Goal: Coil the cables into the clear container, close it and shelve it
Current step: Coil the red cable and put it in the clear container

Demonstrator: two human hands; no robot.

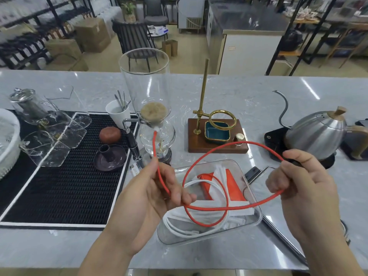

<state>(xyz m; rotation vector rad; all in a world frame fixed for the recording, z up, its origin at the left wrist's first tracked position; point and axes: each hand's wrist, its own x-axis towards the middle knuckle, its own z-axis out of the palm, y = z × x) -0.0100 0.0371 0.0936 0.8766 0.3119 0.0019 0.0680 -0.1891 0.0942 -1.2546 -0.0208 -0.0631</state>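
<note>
The left hand (159, 188) is raised above the counter (258, 100), palm turned inward, its fingers curled and pressed on the red cable (235, 145), which runs across the palm and out past the fingertips. The right hand (302, 182) is held at the same height, well apart from the left, with thumb and fingers closed around the far side of the same cable. Between the two hands the cable forms one wide loop in the air; a second, smaller loop hangs below the left fingertips, and the free end rises above the left thumb to a white-tipped plug.

Directly below and between the hands lies the clear container (256, 218), open on the counter. Inside it, beneath the hanging loop, lie a coiled white cable (179, 229) and an orange and white flat packet (235, 186). What may be the lid (270, 170), a clear sheet, lies just under the right hand, beside the container.

Beyond the left hand stands a glass siphon brewer (147, 92); beyond the right hand, a steel kettle (316, 134) on its dark base. To the left of the left hand stretches a black ribbed mat (69, 186).
</note>
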